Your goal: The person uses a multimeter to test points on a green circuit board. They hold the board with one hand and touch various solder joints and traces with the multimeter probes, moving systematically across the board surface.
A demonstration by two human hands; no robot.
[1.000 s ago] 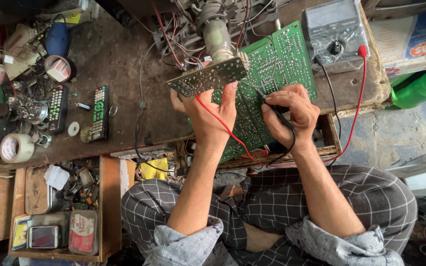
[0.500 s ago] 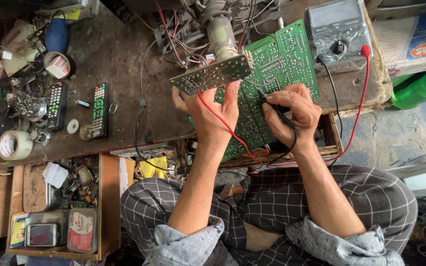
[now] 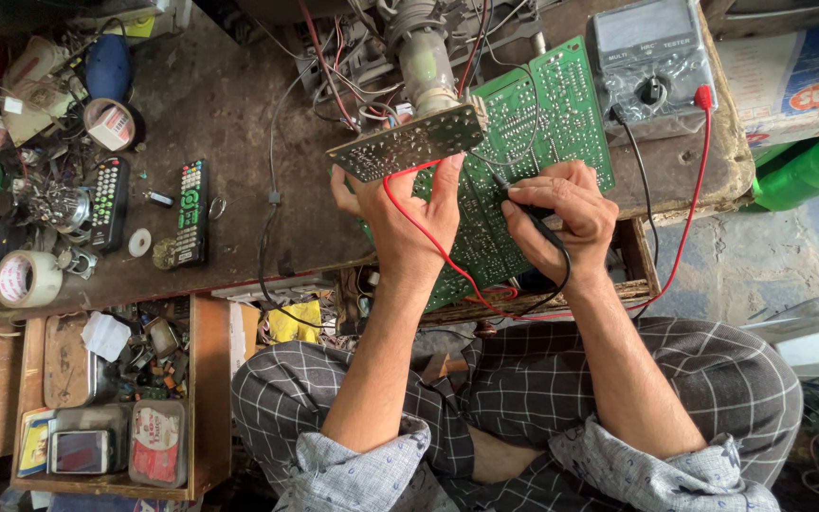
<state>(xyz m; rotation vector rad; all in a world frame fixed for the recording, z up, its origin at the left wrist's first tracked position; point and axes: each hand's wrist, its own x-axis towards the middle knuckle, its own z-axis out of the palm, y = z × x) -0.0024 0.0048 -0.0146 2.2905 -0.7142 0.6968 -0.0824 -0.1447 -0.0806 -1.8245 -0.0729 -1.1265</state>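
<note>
We see the big dark workbench (image 3: 229,104) filling the upper half of the frame, and on it, right of the centre, the large green circuit board (image 3: 561,104) stands tilted toward us, its lower edge going down to the wooden tray (image 3: 642,275) at the bench edge. In the upper right corner of the bench lies the grey meter (image 3: 651,57), and from it a red wire (image 3: 689,209) and a black wire (image 3: 642,190) go down and curve back to the hands in the middle of the frame. The left hand (image 3: 409,213) holds the small pale board (image 3: 409,142) at its lower edge, fingers stretched up and pressed against it, with the red wire passing under the fingers; whether they pinch the red probe itself we cannot tell. The right hand (image 3: 561,213) has its fingers curled together and pinches the black probe (image 3: 523,209), whose tip rests on the green board. To do this measuring well, we think both tips should stay still on one solder point each, the small board should not swing, and the eyes should go to the meter without moving the hands. At the left of the frame lie two remote controls (image 3: 191,209) and a roll of tape (image 3: 26,280).
</note>
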